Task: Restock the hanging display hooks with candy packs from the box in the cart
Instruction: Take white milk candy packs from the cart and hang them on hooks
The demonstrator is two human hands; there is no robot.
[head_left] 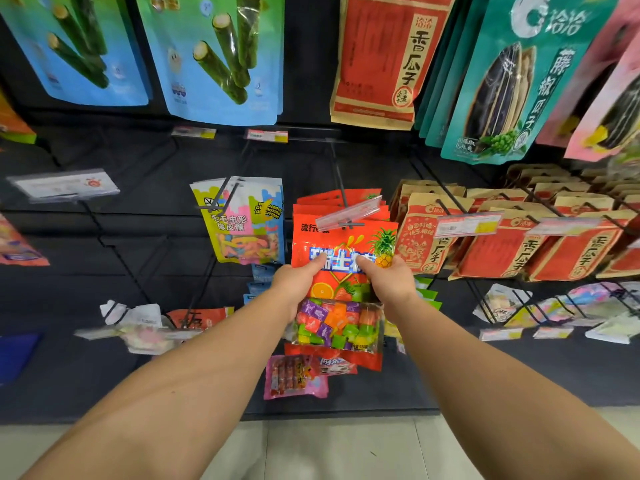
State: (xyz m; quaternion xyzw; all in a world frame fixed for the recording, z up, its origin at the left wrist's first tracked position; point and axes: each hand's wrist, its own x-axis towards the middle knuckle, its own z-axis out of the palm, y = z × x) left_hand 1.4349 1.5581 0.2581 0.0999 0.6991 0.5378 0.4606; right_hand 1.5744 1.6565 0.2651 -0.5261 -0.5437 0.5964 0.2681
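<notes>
A red candy pack (341, 244) with fruit pictures and a clear window of coloured sweets hangs at the front of a display hook (341, 190), with several like packs behind it. My left hand (294, 282) grips the pack's left edge, thumb on its front. My right hand (389, 280) grips the right edge the same way. The hook's clear price holder (351, 213) sits just above the pack's top. The box and the cart are out of view.
A yellow gummy-worm pack (247, 220) hangs to the left, brown-and-red seed bags (491, 237) to the right, and large snack bags (221, 57) above. Bare hooks (114, 244) jut out at the left. Small packs (296, 375) hang below. Pale floor (329, 448) lies underneath.
</notes>
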